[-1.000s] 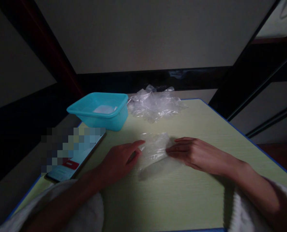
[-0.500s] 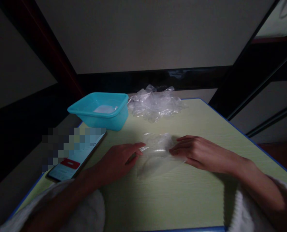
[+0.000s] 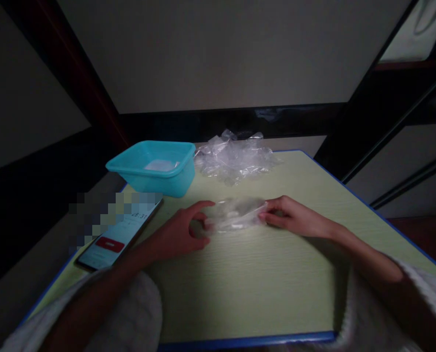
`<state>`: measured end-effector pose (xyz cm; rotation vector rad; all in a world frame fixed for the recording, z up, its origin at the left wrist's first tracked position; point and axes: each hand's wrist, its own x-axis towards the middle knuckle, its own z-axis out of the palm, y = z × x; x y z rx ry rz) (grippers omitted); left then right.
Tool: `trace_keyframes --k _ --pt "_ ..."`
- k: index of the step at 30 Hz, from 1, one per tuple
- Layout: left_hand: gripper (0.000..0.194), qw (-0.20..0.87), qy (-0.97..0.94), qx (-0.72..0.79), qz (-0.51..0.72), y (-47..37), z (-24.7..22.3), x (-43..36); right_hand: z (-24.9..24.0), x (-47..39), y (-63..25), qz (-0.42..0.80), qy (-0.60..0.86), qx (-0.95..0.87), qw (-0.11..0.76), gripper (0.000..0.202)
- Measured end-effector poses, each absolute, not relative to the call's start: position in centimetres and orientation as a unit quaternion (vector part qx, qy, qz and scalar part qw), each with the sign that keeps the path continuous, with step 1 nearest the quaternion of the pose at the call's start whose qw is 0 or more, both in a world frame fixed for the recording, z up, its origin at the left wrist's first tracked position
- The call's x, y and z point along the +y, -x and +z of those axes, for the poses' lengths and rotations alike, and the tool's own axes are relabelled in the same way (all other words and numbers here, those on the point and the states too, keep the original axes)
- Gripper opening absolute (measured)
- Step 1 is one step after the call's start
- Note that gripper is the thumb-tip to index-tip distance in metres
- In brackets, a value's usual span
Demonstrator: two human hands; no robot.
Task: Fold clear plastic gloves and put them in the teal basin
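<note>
A piece of clear, thin plastic film (image 3: 236, 215), folded into a narrow strip and slightly blurred, is between my hands over the table. Whether it is a bag or a glove I cannot tell. My right hand (image 3: 294, 215) pinches its right end between thumb and fingers. At the left end, my left hand (image 3: 183, 230) has its thumb and fingers spread apart, with some fingertips close to the film or touching it. Farther back lies a crumpled heap of similar clear plastic (image 3: 238, 156).
A turquoise plastic basin (image 3: 183, 178) stands at the back left with something whitish inside. A lit phone (image 3: 109, 244) lies by my left forearm, partly blurred out. The pale table (image 3: 250, 293) has a blue edge, and a wall panel rises behind it.
The film's near part, flat on the table before, is now folded up into a narrower strip. My right hand has gone from lying over it to pinching its end; my left fingers have spread.
</note>
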<state>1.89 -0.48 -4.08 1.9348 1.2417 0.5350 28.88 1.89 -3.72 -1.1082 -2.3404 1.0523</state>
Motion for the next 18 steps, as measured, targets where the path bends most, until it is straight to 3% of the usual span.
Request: trace_keyframes --k 6,12,18 --pt "0.055 0.415 -0.686 0.514 0.304 -3.1 -5.1 0.1 -4.7 2.7 -28.1 0.493 0.413 -0.731 0.228 0.023" --pt "0.051 0.404 -0.637 0.561 0.341 -3.7 -5.7 0.6 -5.3 3.2 -28.0 0.497 0.445 -0.697 0.261 0.017" --pt "0.054 0.408 -0.614 0.579 0.349 -4.2 -5.2 0.5 -5.1 2.8 -27.5 0.461 0.525 -0.659 0.279 0.033"
